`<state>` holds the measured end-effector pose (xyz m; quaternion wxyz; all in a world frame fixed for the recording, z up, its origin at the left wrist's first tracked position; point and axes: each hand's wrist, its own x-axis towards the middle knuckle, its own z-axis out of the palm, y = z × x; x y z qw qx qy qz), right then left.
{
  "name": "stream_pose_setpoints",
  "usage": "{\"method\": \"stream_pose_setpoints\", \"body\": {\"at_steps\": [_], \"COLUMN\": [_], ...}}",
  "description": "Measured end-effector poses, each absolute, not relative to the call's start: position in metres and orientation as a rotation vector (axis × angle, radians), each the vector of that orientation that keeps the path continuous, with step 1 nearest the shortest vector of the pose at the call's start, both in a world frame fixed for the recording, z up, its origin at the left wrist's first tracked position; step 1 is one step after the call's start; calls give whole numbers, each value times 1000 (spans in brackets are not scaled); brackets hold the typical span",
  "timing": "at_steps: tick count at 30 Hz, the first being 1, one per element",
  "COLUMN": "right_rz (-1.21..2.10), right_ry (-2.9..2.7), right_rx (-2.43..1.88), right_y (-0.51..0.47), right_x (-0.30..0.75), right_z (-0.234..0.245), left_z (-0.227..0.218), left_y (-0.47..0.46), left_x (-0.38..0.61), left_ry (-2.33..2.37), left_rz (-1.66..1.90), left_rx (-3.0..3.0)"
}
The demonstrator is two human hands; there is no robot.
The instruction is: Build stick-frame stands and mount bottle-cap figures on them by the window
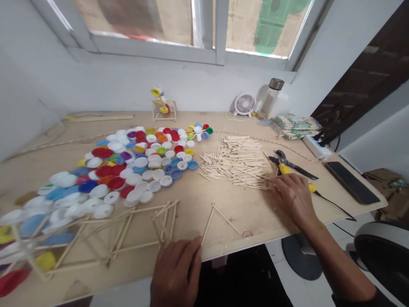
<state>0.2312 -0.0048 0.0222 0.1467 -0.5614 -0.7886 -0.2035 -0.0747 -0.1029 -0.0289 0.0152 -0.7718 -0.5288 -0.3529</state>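
Observation:
My left hand is at the table's front edge, fingers curled together. Its fingertips press at the lower end of a thin wooden stick, which meets a second stick at the top in an upside-down V. Left of it lies a frame of glued sticks. My right hand is closed, palm down, at the right edge of the stick pile. Its fingertips are hidden, so what they hold cannot be made out. Yellow parts of a corded tool show beside this hand, and black-handled pliers lie just behind it.
Many coloured bottle caps cover the left side. A small stick stand with caps, a white fan and a glass bottle stand by the wall. Bagged sticks, a power strip and a phone are at right.

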Motion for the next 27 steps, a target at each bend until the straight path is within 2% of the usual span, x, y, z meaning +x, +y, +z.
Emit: {"method": "stream_pose_setpoints", "body": {"at_steps": [12, 18, 21, 27], "right_rz": [-639, -702, -548, 26], "right_ry": [-2420, -2236, -2218, -2445], "right_rx": [-1682, -1609, -1448, -1155], "right_y": [21, 15, -2, -46], "right_x": [232, 229, 216, 160], "right_z": [20, 25, 28, 27], "left_z": [-29, -27, -26, -25], "left_y": [-110, -110, -110, -111], "left_x": [-70, -68, -67, -66], "left_ry": [-1715, -1707, -1741, -1819], "left_rz": [-1115, -1109, -1124, -1140], "left_rx": [-2380, -2377, -2358, -2350]}}
